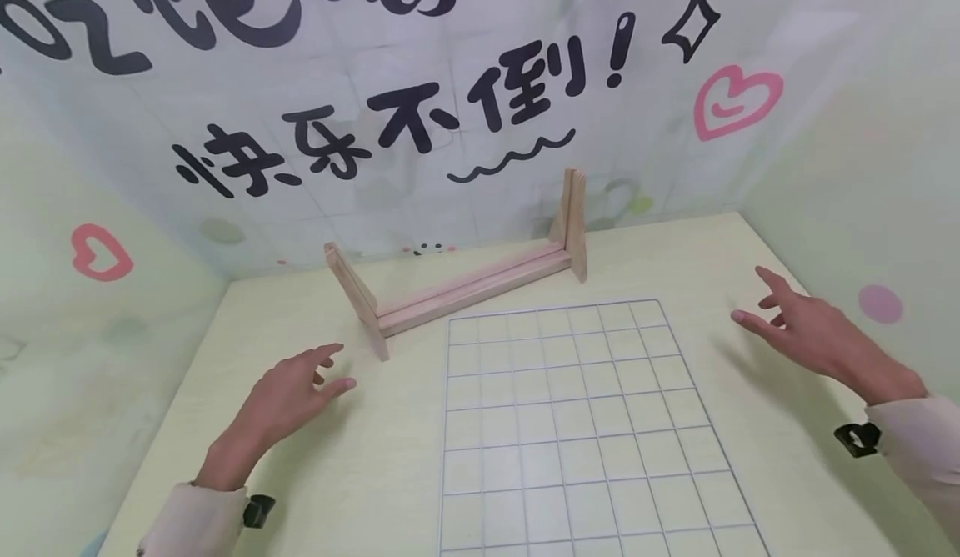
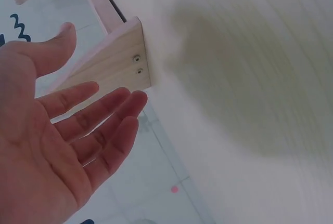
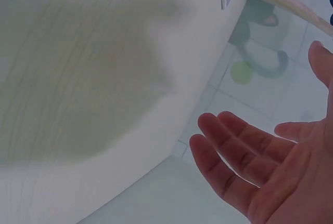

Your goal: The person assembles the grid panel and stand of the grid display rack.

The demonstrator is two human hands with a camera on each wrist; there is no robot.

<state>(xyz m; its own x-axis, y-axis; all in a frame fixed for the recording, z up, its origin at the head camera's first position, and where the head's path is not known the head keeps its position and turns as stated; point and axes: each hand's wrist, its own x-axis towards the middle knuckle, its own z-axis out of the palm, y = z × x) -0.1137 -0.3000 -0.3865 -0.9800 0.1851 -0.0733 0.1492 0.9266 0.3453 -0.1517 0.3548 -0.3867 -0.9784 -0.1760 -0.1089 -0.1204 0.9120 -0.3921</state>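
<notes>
A wooden stand [image 1: 472, 286] with two upright end pieces joined by a crossbar is at the back of the table. In front of it a white wire grid panel [image 1: 555, 401] lies flat. My left hand [image 1: 281, 398] hovers over the table, left of the grid, its fingers loosely spread near the stand's left end. The left wrist view shows the palm with nothing in it, beside the stand's end piece [image 2: 117, 55] with two screws. On the far side my right hand [image 1: 813, 332] hovers right of the grid, fingers relaxed and holding nothing.
A pale wooden table [image 1: 360, 465] carries these things. Behind it hangs a white printed backdrop [image 1: 420, 48] with black lettering and hearts. Side walls of the same printed sheet rise at left and right, the right one close to my right hand.
</notes>
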